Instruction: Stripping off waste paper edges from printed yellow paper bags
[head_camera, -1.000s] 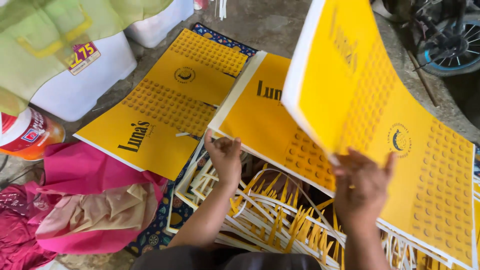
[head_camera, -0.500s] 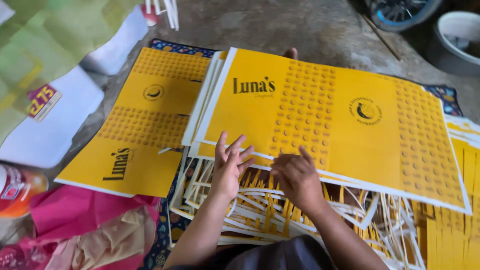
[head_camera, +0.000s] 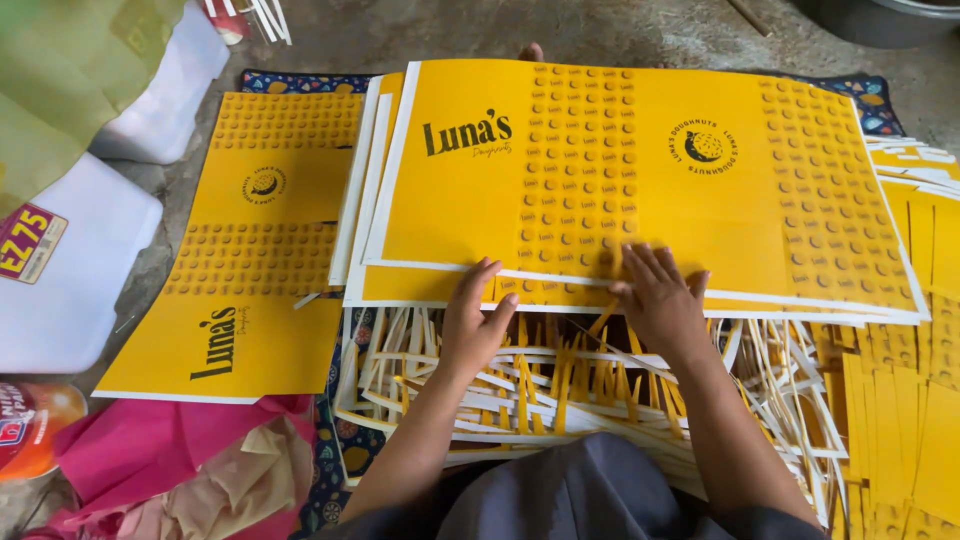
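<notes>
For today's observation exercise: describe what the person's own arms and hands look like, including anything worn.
Both forearms are bare, with no sleeves in view. The left hand and right hand wear no gloves, and no rings, watch or bracelets show. Fingernails look short and unpainted.

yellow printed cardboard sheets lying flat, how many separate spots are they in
2: a stack under both hands, the left hand and right hand on its near edge, and a single sheet to its left. The number of sheets within the stack is hidden.

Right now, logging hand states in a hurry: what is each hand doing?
Left hand: open, flat on the yellow sheet stack, holding nothing.
Right hand: open, fingers spread on the same stack.
</notes>
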